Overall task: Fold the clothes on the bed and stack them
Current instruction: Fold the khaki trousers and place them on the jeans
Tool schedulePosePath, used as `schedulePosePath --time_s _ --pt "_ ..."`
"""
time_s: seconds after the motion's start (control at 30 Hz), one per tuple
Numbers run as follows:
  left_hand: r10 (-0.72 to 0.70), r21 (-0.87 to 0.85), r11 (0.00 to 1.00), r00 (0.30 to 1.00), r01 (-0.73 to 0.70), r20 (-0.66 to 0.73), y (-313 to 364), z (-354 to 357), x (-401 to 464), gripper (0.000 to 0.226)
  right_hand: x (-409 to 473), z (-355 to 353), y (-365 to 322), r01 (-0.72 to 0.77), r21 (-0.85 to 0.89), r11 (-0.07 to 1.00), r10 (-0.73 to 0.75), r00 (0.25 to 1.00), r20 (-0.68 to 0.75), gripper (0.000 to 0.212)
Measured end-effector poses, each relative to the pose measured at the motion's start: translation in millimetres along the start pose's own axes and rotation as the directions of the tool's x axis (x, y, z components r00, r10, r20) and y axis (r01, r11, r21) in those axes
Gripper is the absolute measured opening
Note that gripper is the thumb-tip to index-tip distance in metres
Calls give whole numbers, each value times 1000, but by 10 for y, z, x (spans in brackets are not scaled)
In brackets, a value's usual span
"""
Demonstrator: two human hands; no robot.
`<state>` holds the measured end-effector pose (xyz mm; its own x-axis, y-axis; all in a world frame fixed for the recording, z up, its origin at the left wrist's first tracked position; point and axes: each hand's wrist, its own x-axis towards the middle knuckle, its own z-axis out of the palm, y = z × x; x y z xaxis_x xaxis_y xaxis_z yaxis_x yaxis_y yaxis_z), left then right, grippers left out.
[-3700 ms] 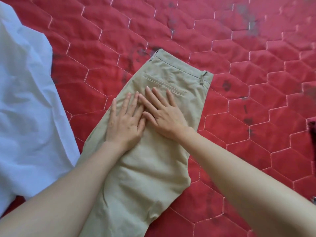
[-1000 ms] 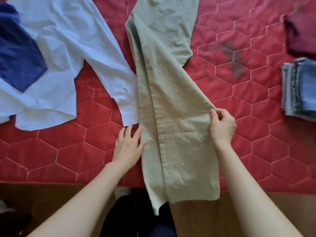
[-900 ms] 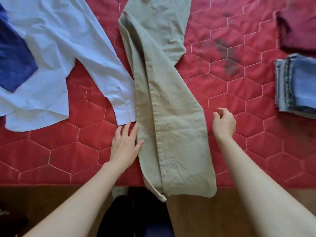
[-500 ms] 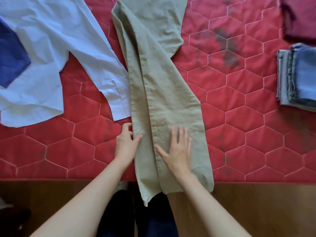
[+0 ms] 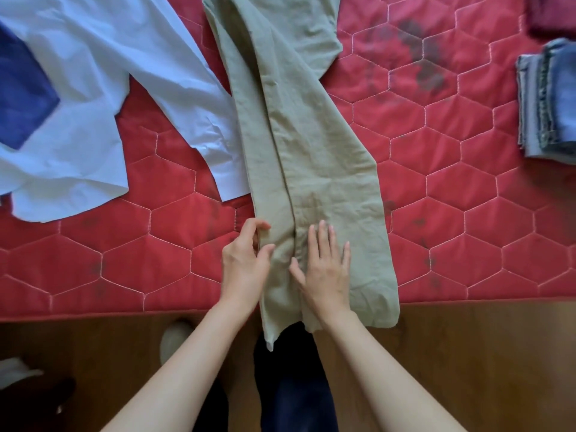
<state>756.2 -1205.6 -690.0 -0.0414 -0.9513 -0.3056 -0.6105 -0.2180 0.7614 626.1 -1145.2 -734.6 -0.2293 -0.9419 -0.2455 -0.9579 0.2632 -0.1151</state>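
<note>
Long khaki cotton trousers (image 5: 311, 157), legs stacked, lying lengthwise on red hexagon-quilted bed (image 5: 452, 213), long axis running straight away from the body, hems overhanging the near edge. Left hand (image 5: 246, 260) at the left edge, apparently pinching the fabric between thumb and fingers. Right hand (image 5: 325, 266) spread flat on the upper leg, just beside. Waistband far away, out of view; hems nearest both hands.
</note>
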Motion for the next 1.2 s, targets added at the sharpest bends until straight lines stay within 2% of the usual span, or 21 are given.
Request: schedulePosePath --time_s 0.07,0.17,0.2,0.3,0.37,0.43,0.5,0.57,0.67,0.7,0.77,0.8,0.87,0.97,1.03,1.1,1.17,1.2 --pt "-6 -26 1000 1000 6 -15 -44 -174 -92 37 -42 -33 -31 24 63 998 -21 999 -45 61" --pt "-88 -87 992 996 89 7 -252 -499 -151 44 -110 -128 -151 -16 140 990 41 983 -179 19" --pt "-100 -97 990 995 102 21 -339 -604 -145 45 -117 -188 -207 -51 153 987 80 978 -192 12" --pt "-114 -89 989 993 115 17 -593 -932 -71 46 -86 -330 -217 -232 248 940 295 920 -259 13" --pt "-127 -87 988 992 128 17 -789 -1213 -29 44 -55 -468 -113 -407 304 861 491 822 -290 16" --pt "-147 -63 987 989 148 20 -987 -1465 40 42 11 -623 65 -503 314 805 590 734 -336 24" --pt "-166 -8 986 985 167 33 -1174 -1652 123 38 77 -754 139 -586 289 757 653 685 -323 31" --pt "-182 49 983 981 179 64 -1334 -1765 196 32 78 -771 14 -580 232 781 624 707 -334 40" --pt "-173 102 982 977 161 123 -1518 -1840 235 25 -88 -587 -568 -385 177 906 424 827 -369 43" --pt "-180 106 980 973 165 144 -1566 -1846 231 24 -175 -453 -811 -322 196 926 370 873 -318 40" --pt "-207 96 977 961 192 183 -1661 -1854 222 23 -340 -145 -1290 -301 336 893 349 933 -92 40" --pt "-218 83 975 955 205 202 -1700 -1856 213 21 -413 -10 -1493 -337 406 849 361 932 20 42" --pt "-232 61 973 945 224 229 -1776 -1858 191 19 -507 182 -1786 -430 513 743 434 893 120 44" --pt "-239 53 971 941 233 240 -1837 -1873 138 21 -520 228 -2029 -605 635 480 608 751 257 43" --pt "-222 10 974 946 226 237 -1804 -1924 106 21 -506 161 -2091 -642 666 380 621 710 331 35" --pt "-196 -94 971 958 219 207 -1742 -2024 82 18 -585 9 -2137 -534 766 359 594 764 254 28" --pt "-152 -206 962 977 181 150 -1700 -2149 45 13 -735 -142 -2162 -331 871 364 569 819 73 17" --pt "-133 -227 961 983 160 130 -1688 -2205 5 12 -819 -172 -2165 -286 879 382 565 825 23 17"
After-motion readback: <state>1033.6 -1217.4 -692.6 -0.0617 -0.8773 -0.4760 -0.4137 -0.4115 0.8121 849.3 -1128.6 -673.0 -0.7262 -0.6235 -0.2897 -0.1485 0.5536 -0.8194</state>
